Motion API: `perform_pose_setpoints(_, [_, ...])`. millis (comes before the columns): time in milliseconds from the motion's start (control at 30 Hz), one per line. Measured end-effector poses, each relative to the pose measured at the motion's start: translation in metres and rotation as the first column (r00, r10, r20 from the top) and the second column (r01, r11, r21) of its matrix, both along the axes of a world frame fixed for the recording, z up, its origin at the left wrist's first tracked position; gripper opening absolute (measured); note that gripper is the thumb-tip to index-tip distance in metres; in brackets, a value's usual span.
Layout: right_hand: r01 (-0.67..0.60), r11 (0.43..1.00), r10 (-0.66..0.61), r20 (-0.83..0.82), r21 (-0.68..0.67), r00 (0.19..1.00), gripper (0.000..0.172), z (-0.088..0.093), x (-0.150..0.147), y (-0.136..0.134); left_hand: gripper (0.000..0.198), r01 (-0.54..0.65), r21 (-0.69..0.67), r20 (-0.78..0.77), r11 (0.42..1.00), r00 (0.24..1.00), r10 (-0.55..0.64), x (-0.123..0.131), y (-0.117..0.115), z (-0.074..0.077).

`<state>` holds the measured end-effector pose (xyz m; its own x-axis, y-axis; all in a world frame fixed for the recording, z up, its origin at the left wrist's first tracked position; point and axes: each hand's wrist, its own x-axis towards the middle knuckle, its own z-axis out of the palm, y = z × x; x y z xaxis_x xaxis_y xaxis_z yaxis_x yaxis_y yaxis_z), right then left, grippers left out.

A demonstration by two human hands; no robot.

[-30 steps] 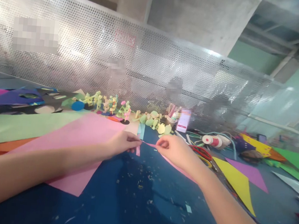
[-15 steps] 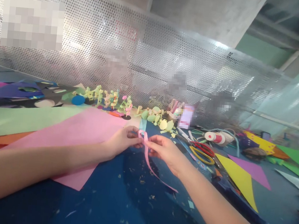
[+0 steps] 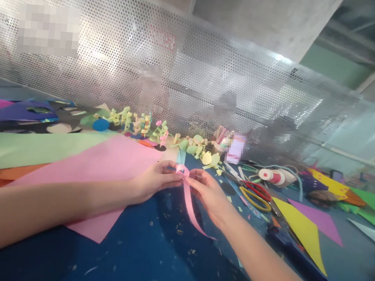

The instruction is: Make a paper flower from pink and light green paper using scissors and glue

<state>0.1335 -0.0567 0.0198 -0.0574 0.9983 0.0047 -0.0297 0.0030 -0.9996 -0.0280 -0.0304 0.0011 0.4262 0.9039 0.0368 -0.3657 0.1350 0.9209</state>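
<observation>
Narrow pink paper strip (image 3: 189, 200), curled at its top end into a small loop and held just above the blue bench (image 3: 150, 259), at the middle of the view. Pinched where the loop crosses itself by the left hand (image 3: 155, 179) and the right hand (image 3: 208, 190), both closed on it, fingertips all but meeting (exact overlap too small to make out). Free tail hanging down toward the right forearm, on the bench or just off it; cannot tell which.

Reads as the loop-forming stage: curl made, crossing held, no glue or tape visible on it. By that reading, calls for a steady pinch at the crossing whenever either hand shifts, since so thin a strip would likely spring open.

Under the left forearm, a large pink sheet (image 3: 106, 168), lying over a pale green sheet (image 3: 25, 148) and an orange sheet (image 3: 2, 177). Beyond the hands, a row of small paper figures (image 3: 136, 125) along a perforated metal screen (image 3: 179, 78). To the right, scissors (image 3: 262, 191) with red and yellow handles, near a red-and-white spool (image 3: 271, 176), then a yellow paper triangle (image 3: 301, 229). Scraps scattered over the bench. Nothing between hands and strip; scissors near the right wrist, apart from it.
</observation>
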Motion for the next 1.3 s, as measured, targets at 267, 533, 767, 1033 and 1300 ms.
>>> perform_pose_setpoints(267, [-0.1, 0.993, 0.082, -0.223, -0.07, 0.971, 0.024, -0.006, -0.004, -0.002, 0.033, 0.051, 0.072, -0.022, 0.996, 0.999, -0.049, 0.0, 0.002, -0.006])
perform_pose_setpoints(533, [-0.247, 0.968, 0.221, -0.302, -0.05, 0.927, 0.016, -0.01, -0.001, -0.002, 0.025, 0.075, 0.095, -0.022, 0.993, 0.997, -0.073, -0.001, 0.0, -0.002])
perform_pose_setpoints(767, [-0.233, 0.968, 0.242, -0.105, 0.091, 0.965, 0.015, -0.008, 0.007, -0.001, 0.024, 0.049, 0.076, -0.002, 0.996, 0.999, -0.049, -0.001, -0.001, 0.001])
perform_pose_setpoints(1033, [-0.207, 0.976, 0.215, -0.125, 0.073, 0.969, 0.017, -0.014, 0.011, 0.003, 0.021, 0.059, 0.095, -0.054, 0.994, 0.997, -0.054, -0.001, 0.002, -0.002])
perform_pose_setpoints(1300, [-0.359, 0.924, 0.35, 0.092, 0.129, 0.932, 0.017, 0.0, 0.01, -0.008, 0.023, 0.044, 0.008, 0.105, 0.999, 0.994, -0.044, -0.005, 0.006, -0.004])
